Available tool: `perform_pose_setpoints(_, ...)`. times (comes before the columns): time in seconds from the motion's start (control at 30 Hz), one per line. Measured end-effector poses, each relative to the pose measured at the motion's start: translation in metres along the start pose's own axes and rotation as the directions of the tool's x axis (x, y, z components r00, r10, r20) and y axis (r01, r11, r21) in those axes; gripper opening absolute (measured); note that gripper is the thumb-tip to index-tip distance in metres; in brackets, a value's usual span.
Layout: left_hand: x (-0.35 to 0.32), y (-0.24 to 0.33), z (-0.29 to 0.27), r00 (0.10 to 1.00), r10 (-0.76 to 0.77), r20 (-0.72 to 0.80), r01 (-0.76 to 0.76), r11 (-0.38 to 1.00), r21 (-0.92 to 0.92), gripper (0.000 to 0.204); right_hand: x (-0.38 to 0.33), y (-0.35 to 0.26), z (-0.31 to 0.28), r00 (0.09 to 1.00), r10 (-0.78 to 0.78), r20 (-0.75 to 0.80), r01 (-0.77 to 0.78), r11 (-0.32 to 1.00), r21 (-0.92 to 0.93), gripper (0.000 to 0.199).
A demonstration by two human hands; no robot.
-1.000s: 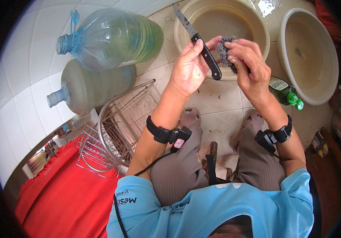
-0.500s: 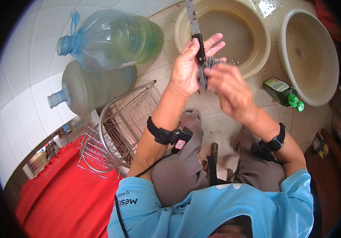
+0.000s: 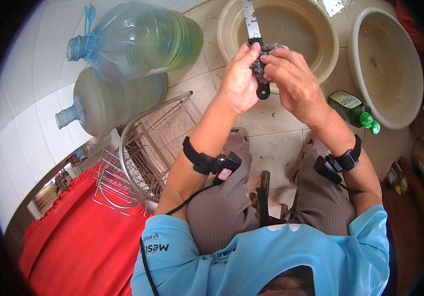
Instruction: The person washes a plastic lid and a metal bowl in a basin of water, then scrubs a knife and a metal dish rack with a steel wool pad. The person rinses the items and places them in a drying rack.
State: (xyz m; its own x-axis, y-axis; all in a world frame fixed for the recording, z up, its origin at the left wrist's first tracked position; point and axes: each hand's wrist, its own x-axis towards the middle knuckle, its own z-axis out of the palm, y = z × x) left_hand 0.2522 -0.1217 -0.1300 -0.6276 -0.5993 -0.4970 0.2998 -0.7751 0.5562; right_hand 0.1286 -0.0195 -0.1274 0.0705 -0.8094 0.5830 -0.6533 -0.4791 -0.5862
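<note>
I see left grip (image 3: 239, 81) closed round black-handled steel knife (image 3: 253, 29), right grip (image 3: 295, 81) pinching grey wire scourer (image 3: 259, 71) against its handle, blade over round beige plastic basin (image 3: 224, 24).

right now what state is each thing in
black-handled metal knife: in left hand, blade specked
grey wire scouring pad: in right hand, against knife handle
round beige plastic basin: holding cloudy water
rightmost cream plastic basin: holding cloudy water
green plastic bottle: capped
two large translucent plastic bottles: fill unclear
</note>
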Motion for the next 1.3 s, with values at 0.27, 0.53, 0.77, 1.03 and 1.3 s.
perform_pose_setpoints(0.27, -0.004, -0.003, 0.003, 0.994, -0.015, -0.106, 0.029, 0.990, 0.138, 0.024, -0.003, 0.007, 0.000, 0.994, 0.089, 0.059, -0.088, 0.996, -0.020, 0.041)
perform_pose_setpoints(0.53, -0.002, 0.006, -0.001, 0.994, 0.107, -0.031, -0.102, 0.984, 0.149, 0.020, -0.034, -0.002, 0.005, 0.982, 0.051, 0.184, -0.064, 0.996, 0.067, 0.036)
perform_pose_setpoints(0.77, -0.011, 0.006, 0.010, 0.996, 0.034, 0.080, -0.039, 0.998, 0.054, 0.042, -0.013, 0.013, -0.020, 0.977, 0.152, -0.147, -0.151, 0.988, 0.017, 0.029)
perform_pose_setpoints(1.03, -0.019, 0.002, 0.014, 0.992, -0.126, -0.010, 0.125, 0.978, 0.168, 0.040, 0.000, 0.036, -0.006, 0.999, -0.040, 0.000, 0.040, 0.989, -0.144, 0.032)
perform_pose_setpoints(1.3, -0.026, 0.002, 0.016, 0.984, -0.159, 0.077, 0.137, 0.962, 0.236, 0.033, 0.033, 0.064, -0.020, 0.972, 0.088, -0.217, -0.112, 0.988, -0.104, 0.026)
